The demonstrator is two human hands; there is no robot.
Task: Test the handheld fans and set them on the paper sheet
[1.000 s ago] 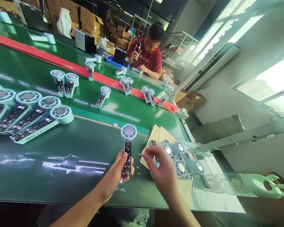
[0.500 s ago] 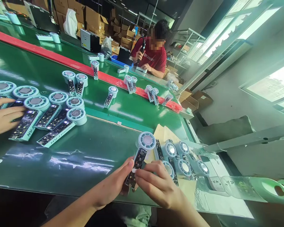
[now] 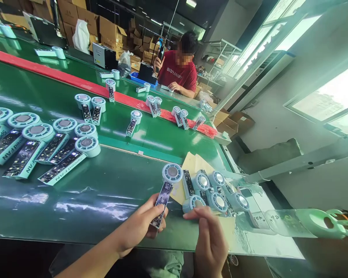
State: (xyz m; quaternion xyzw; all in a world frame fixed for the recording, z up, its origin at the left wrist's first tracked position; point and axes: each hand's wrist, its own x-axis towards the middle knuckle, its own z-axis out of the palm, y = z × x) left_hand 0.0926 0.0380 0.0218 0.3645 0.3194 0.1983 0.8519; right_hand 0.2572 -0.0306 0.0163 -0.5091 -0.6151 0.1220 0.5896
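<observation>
My left hand (image 3: 140,226) grips the handle of a pale blue handheld fan half (image 3: 167,185), its circuit board facing up and its round head pointing away from me. My right hand (image 3: 209,241) hovers just to the right of it, fingers loosely curled with nothing in them, fingertips close to a cluster of similar fan halves (image 3: 213,191) lying on brown paper (image 3: 191,162). Whether those fingertips touch the nearest fan head I cannot tell.
A green belt (image 3: 104,193) carries a row of fan halves (image 3: 46,144) at the left and scattered pairs (image 3: 89,108) farther off. A person in a red shirt (image 3: 178,73) works at the far end. Cardboard boxes are stacked behind; a light green plastic part (image 3: 321,224) lies at the right.
My right hand let go of the fan's handle and drew back to the right. Another person's hand at the left edge has gone. The far worker raised a tool.
</observation>
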